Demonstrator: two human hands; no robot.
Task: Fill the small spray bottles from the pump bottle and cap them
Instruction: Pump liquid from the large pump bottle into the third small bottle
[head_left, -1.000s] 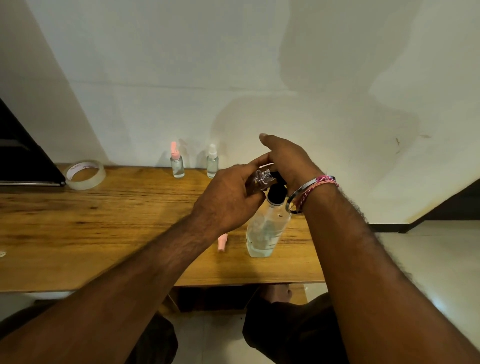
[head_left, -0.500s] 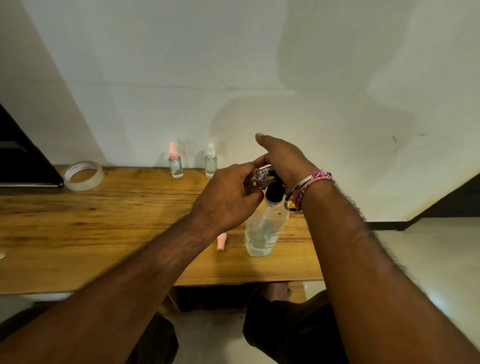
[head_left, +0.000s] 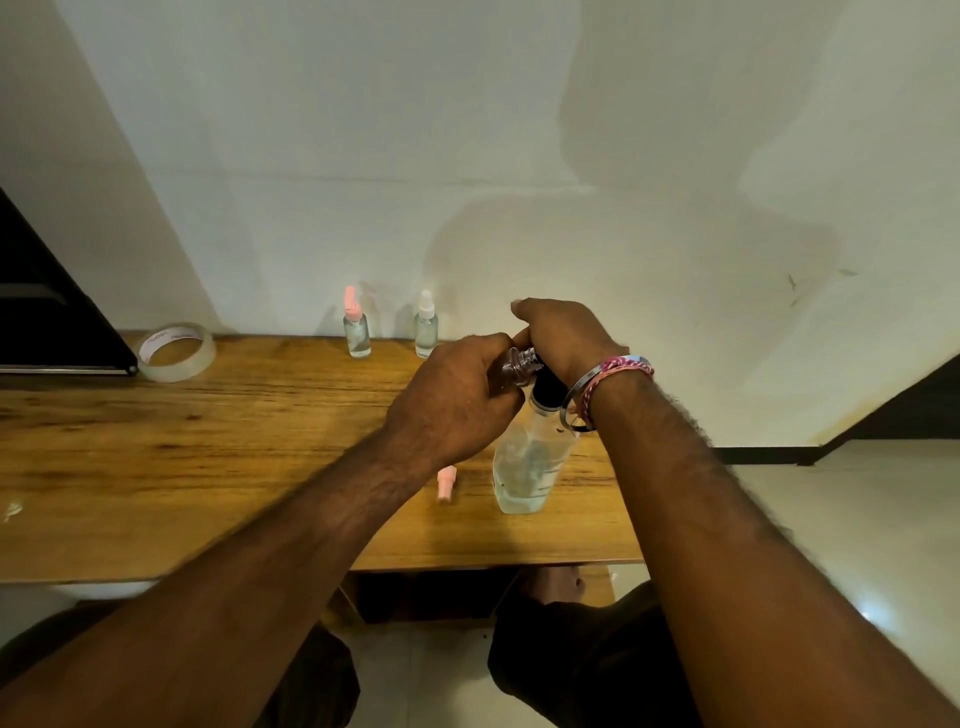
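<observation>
Over the table, left hand grips small bottle, right hand presses pump bottle.

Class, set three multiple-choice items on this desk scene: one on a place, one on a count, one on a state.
1. Where does the loose pink cap lie?
A by the tape
B left of the pump bottle
C on the floor
2. How many capped small bottles stand at the wall?
A two
B four
C none
3. The left hand is
A flat on the desk
B gripping a small bottle
C idle

B: pink cap lies beside pump bottle.
A: pink-topped, white-topped.
B: left hand holds small bottle at the pump.
</observation>
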